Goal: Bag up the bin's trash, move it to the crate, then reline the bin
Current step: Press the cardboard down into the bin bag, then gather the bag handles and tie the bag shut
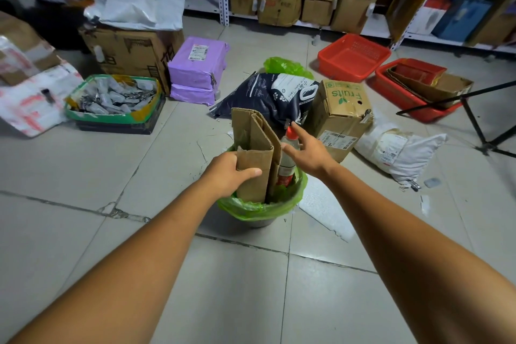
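A grey bin (pixel 255 222) lined with a green bag (pixel 252 208) stands on the tiled floor in the middle. A folded cardboard piece (pixel 255 148) sticks upright out of it, beside a plastic bottle (pixel 287 167) with a red cap. My left hand (pixel 229 176) grips the cardboard's lower left edge. My right hand (pixel 310 152) hovers open over the bottle, fingers spread and close to its cap. An empty red crate (pixel 353 57) sits at the back right. A loose green bag (pixel 287 65) lies behind a dark printed sack (pixel 268 98).
A "Fruits" carton (pixel 339 114) stands just right of the bin, a white parcel (pixel 399 152) beyond it. A second red crate (pixel 418 89) holds cardboard. Purple parcels (pixel 196 71), a green-rimmed tray (pixel 114 98), a tripod leg (pixel 474 126) and shelves of boxes surround the floor.
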